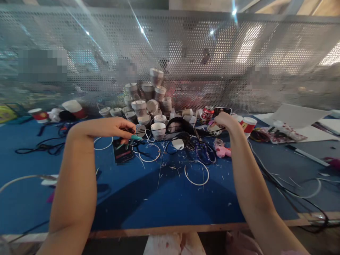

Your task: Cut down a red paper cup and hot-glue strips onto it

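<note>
Both my arms reach out over a blue table top [164, 198]. My left hand [117, 128] is closed around a tool with a teal handle [135, 137], just above a dark phone [122, 152]. My right hand [221, 122] is closed in a pinch on a thin black strand [186, 129] that runs across between both hands. Beneath the strand stands a small white cup [158, 129], and white rings [197, 173] lie on the table.
A heap of stacked paper cups [148, 97] leans on a perforated metal screen [170, 53] at the back. A red can [207, 112], a pink glue gun [222, 150], black cables [42, 147], red-and-white cups [248, 124] and white sheets [297, 118] lie around. Offcuts litter the middle.
</note>
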Motion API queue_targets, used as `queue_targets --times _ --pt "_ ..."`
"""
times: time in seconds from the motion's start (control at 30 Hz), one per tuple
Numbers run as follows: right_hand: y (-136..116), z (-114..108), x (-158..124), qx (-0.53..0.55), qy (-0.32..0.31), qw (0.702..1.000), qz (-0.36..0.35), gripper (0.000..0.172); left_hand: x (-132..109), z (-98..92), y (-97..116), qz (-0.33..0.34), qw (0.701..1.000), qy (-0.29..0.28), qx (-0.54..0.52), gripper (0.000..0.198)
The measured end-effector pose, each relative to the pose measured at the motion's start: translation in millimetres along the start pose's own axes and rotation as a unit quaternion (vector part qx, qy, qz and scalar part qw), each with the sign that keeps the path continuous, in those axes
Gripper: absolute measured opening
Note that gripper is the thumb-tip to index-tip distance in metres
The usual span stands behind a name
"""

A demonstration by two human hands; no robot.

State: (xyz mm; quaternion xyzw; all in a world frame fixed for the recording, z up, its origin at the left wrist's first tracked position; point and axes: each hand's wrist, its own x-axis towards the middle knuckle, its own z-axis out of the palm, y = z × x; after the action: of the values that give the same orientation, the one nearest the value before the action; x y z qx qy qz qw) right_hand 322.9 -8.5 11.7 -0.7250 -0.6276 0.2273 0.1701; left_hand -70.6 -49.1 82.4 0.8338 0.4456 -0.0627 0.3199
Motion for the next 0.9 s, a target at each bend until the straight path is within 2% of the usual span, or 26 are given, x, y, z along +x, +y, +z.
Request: queue_targets --times 0.07,0.13,0.17,0.2,0.23,0.3,0.33,0.37,0.43,0.53,0.6,0.67,0.73,0.9 --pt "6.7 -4.1 0.1 -0.038 -0.021 0.998 0.040 0.020 -6.0 -2.9 -4.4 0.004 0.999 0.013 -0.033 0.020" --pt "9.5 -9.5 -4.3 -0.063 -0.058 0.995 0.056 0.017 -7.1 -3.6 -6.6 0.016 0.995 0.077 -0.068 0.019" --pt "8.7 -12.3 -8.6 -0.070 -0.090 0.992 0.045 0.017 -5.5 -2.8 -6.1 0.021 0.989 0.126 -0.079 0.018" --pt "6.1 -14.8 -14.2 -0.071 -0.125 0.989 0.022 0.025 -2.4 -1.4 -4.5 0.026 0.981 0.169 -0.088 0.018" --pt "1.2 -16.6 -21.0 -0.069 -0.182 0.981 -0.024 0.041 2.0 0.6 -1.9 0.028 0.975 0.200 -0.094 0.018" --pt "-14.8 -16.3 -36.5 -0.045 -0.245 0.960 -0.132 0.073 13.8 6.1 5.3 0.041 0.968 0.218 -0.118 0.019" --pt "-25.5 -13.6 -44.4 -0.020 -0.255 0.949 -0.184 0.078 20.5 9.4 9.5 0.051 0.966 0.213 -0.133 0.020" --pt "-37.3 -8.9 -51.9 0.006 -0.253 0.942 -0.220 0.080 27.2 13.0 14.0 0.066 0.967 0.203 -0.142 0.020" --pt "-61.4 6.2 -64.1 0.059 -0.231 0.933 -0.270 0.072 39.5 20.5 22.9 0.083 0.965 0.198 -0.151 0.018" --pt "-89.9 34.9 -73.3 0.121 -0.213 0.909 -0.337 0.053 53.1 31.3 34.9 0.104 0.966 0.182 -0.151 0.021" --pt "-99.7 49.6 -73.8 0.114 -0.177 0.907 -0.364 0.032 58.2 36.7 40.2 0.115 0.967 0.171 -0.151 0.023" --pt "-102.1 56.0 -70.8 0.092 -0.147 0.912 -0.372 0.023 60.5 39.5 42.6 0.117 0.967 0.167 -0.152 0.024" --pt "-98.3 54.3 -64.5 0.068 -0.123 0.922 -0.361 0.029 60.4 39.5 42.2 0.114 0.966 0.170 -0.157 0.023" --pt "-71.2 35.5 -36.4 -0.014 -0.059 0.964 -0.258 0.032 52.6 30.6 34.0 0.082 0.973 0.172 -0.131 0.021"
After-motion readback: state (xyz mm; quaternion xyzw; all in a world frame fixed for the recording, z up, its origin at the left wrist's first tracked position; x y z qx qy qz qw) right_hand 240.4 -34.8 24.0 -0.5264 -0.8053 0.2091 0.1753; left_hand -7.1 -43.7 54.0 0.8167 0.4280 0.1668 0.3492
